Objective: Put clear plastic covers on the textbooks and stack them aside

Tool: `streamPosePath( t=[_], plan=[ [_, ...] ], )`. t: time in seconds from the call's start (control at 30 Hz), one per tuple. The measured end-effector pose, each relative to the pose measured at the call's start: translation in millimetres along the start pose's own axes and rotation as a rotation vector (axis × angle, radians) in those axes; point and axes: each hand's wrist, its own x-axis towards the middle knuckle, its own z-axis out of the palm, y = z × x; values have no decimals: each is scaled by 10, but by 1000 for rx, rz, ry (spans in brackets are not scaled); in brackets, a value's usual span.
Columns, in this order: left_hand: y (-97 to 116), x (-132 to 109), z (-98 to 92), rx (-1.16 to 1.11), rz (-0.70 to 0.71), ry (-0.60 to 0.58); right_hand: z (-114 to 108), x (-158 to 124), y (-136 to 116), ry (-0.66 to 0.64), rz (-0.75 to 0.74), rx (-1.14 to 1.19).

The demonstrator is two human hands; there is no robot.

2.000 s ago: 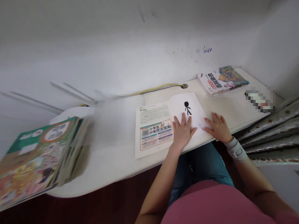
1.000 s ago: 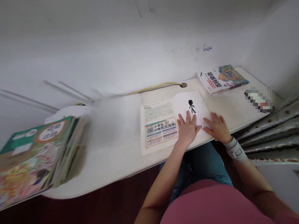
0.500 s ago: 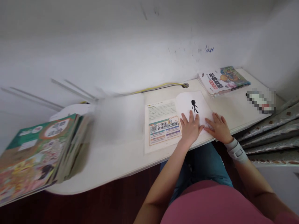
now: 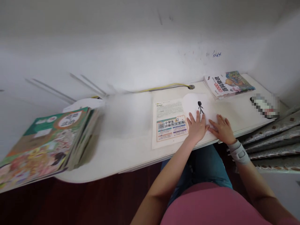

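Observation:
An open book [image 4: 170,120] lies on the white desk [image 4: 126,147]. Its left page carries printed text and a coloured panel; its right page is white with a small black stick figure [image 4: 200,107]. My left hand [image 4: 197,126] lies flat on the right page with its fingers spread. Just to its right, my right hand [image 4: 222,128] also rests flat on that page, fingers apart, with a grey band on the wrist. Neither hand holds anything.
A tall stack of colourful books [image 4: 47,140] sits at the desk's left end. A smaller stack of books [image 4: 228,83] lies at the back right. A yellow cable [image 4: 161,87] runs along the wall. Patterned fabric [image 4: 272,140] hangs at the right.
The view has shifted, so the book and hands sit a little further right and the left stack nearer the middle. Both hands stay flat on the right page.

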Motion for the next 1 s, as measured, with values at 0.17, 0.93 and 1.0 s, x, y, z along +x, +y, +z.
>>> streamPosePath(
  t=[0.17,0.93,1.0],
  plan=[
    [39,-2,-29,-71,-8,20,22,-7,23,13,-10,12],
    [-1726,-965,-497,61,-627,277,-4,13,-329,-10,-246,36],
    [-1788,-958,-544,-122,-636,280,-52,36,-357,-16,-235,22]
  ],
)
